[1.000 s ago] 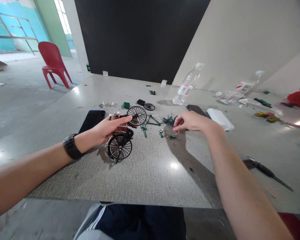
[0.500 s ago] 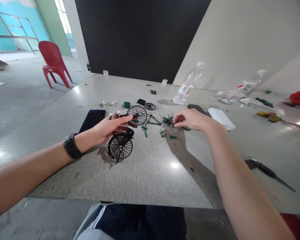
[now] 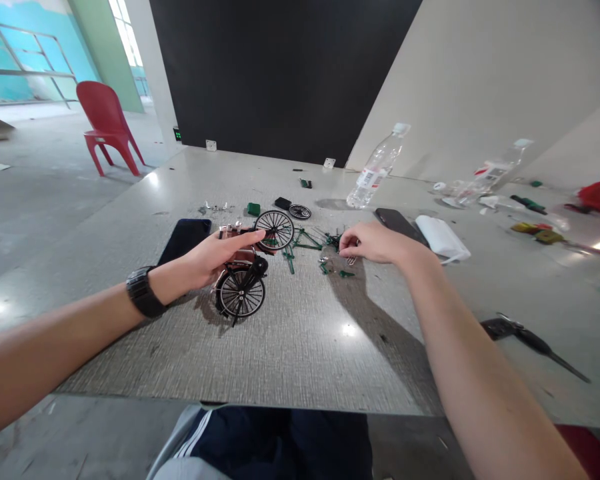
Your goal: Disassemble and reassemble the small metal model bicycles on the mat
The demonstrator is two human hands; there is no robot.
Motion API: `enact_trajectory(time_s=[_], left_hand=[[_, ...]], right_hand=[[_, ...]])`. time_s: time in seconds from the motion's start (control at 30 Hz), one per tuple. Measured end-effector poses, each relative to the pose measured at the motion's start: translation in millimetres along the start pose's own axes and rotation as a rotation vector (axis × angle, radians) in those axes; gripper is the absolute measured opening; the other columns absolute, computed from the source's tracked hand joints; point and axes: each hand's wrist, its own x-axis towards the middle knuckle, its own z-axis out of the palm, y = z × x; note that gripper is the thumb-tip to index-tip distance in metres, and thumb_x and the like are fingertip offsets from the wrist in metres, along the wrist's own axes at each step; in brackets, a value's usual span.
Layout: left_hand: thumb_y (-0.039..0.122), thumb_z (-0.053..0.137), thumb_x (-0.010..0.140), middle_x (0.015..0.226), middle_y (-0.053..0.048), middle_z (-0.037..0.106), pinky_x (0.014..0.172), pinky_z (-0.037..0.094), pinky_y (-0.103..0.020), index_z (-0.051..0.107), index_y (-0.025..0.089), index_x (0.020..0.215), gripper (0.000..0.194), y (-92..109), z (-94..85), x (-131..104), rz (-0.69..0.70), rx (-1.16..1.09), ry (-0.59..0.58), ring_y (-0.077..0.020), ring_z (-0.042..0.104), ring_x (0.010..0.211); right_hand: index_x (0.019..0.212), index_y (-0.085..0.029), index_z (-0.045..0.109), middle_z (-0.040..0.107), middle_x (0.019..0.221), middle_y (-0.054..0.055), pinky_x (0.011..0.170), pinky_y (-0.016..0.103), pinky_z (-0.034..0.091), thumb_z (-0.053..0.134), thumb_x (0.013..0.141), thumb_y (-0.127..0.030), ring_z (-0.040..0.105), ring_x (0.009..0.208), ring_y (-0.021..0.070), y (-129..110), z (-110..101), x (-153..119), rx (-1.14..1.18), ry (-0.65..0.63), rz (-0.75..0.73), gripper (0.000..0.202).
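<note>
My left hand (image 3: 223,252) is closed round a black model bicycle (image 3: 241,293) with spoked wheels, tilted above the left middle of the table. One wheel stands out past my thumb and the other hangs near the tabletop. At the pile of small loose parts, my right hand (image 3: 367,241) has its fingers curled down and pressed together; what they hold, if anything, is hidden. Beside its fingertips lie dark green pieces (image 3: 333,239) and small green and silver bits (image 3: 325,265). A green bicycle frame (image 3: 307,239) lies between my two hands.
Behind the bicycle lie a loose spoked wheel (image 3: 300,212), a green block (image 3: 253,209) and a black block (image 3: 283,203). A dark phone (image 3: 183,240) is under my left wrist. A plastic bottle (image 3: 377,167) stands farther back. A black-handled tool (image 3: 535,340) lies right of my right forearm.
My right hand has shifted slightly left over the small parts, uncovering more of the dark flat object and white item behind it. My left hand and the model bicycle stay in place.
</note>
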Motion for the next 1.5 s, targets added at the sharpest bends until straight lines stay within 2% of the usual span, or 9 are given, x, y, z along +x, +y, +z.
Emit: enact_trajectory(time_s=[0.27,0.4,0.6,0.67,0.87,0.93,1.07,1.27,1.5], left_hand=[[0.042,0.081,0.083,0.086,-0.010,0.079,0.054,0.048,-0.022,0.076,0.016,0.102,0.033,3.0,2.0,-2.7,-0.013,-0.009,0.008,-0.0167,0.069,0.068],[0.044,0.082,0.082,0.088,-0.011,0.079,0.058,0.049,-0.022,0.077,0.015,0.101,0.035,1.5,0.9,-1.9,0.015,0.001,0.001,-0.0178,0.071,0.074],[0.046,0.083,0.080,0.091,-0.013,0.079,0.061,0.052,-0.025,0.076,0.015,0.107,0.042,-1.0,-1.0,1.2,0.014,0.006,0.000,-0.0190,0.071,0.075],[0.046,0.083,0.081,0.091,-0.012,0.079,0.061,0.052,-0.025,0.076,0.015,0.107,0.041,-1.0,-1.2,1.4,0.014,0.001,-0.008,-0.0188,0.071,0.074],[0.046,0.081,0.083,0.092,-0.011,0.079,0.059,0.048,-0.022,0.079,0.016,0.104,0.037,-0.4,-0.9,0.3,0.027,0.026,0.008,-0.0191,0.072,0.079],[0.045,0.081,0.083,0.092,-0.011,0.080,0.059,0.048,-0.021,0.079,0.016,0.104,0.036,0.4,-0.2,-0.4,0.030,0.028,0.009,-0.0184,0.071,0.080],[0.043,0.079,0.086,0.091,-0.011,0.080,0.058,0.048,-0.021,0.079,0.016,0.103,0.032,1.8,1.0,-1.3,0.016,0.019,0.008,-0.0163,0.070,0.075],[0.043,0.081,0.084,0.088,-0.011,0.079,0.059,0.050,-0.022,0.077,0.015,0.102,0.033,1.4,0.1,-0.1,0.020,-0.001,-0.003,-0.0169,0.070,0.075],[0.039,0.077,0.089,0.087,-0.011,0.079,0.061,0.053,-0.024,0.076,0.015,0.102,0.028,1.4,0.8,0.5,0.007,0.002,-0.011,-0.0166,0.070,0.071]], right_hand=[[0.092,-0.022,0.077,0.077,0.099,0.009,0.069,0.034,0.049,0.067,0.085,-0.032,0.069,0.081,0.0222,-3.0,-5.0,-4.8,0.012,0.049,0.018,0.016],[0.086,-0.024,0.077,0.078,0.092,0.006,0.066,0.033,0.049,0.071,0.081,-0.032,0.068,0.076,0.0216,1.5,1.1,2.3,0.034,0.001,-0.006,0.012],[0.085,-0.023,0.071,0.075,0.085,0.006,0.063,0.033,0.044,0.062,0.089,-0.032,0.066,0.072,0.0208,0.8,6.1,5.7,-0.040,-0.011,-0.043,0.014],[0.088,-0.022,0.069,0.074,0.091,0.007,0.065,0.034,0.044,0.057,0.092,-0.033,0.066,0.075,0.0215,-0.1,5.5,4.4,-0.034,0.038,-0.042,0.016],[0.114,-0.023,0.066,0.073,0.107,0.010,0.080,0.037,0.050,0.056,0.094,-0.034,0.067,0.094,0.0240,-3.1,5.2,2.8,0.166,0.325,-0.111,0.025],[0.117,-0.024,0.069,0.074,0.107,0.009,0.083,0.039,0.050,0.055,0.095,-0.034,0.068,0.094,0.0243,-6.1,5.2,2.6,0.197,0.329,-0.137,0.028],[0.107,-0.026,0.076,0.076,0.104,0.009,0.080,0.041,0.051,0.057,0.094,-0.038,0.068,0.088,0.0247,-11.8,4.8,2.2,0.186,0.306,-0.152,0.026],[0.094,-0.023,0.079,0.078,0.096,0.008,0.083,0.039,0.053,0.068,0.088,-0.034,0.071,0.090,0.0246,-14.9,3.8,1.6,0.237,0.402,-0.173,0.016],[0.099,-0.024,0.083,0.080,0.096,0.009,0.082,0.041,0.055,0.068,0.089,-0.032,0.073,0.087,0.0248,-15.8,6.2,3.0,0.240,0.383,-0.135,0.020]])
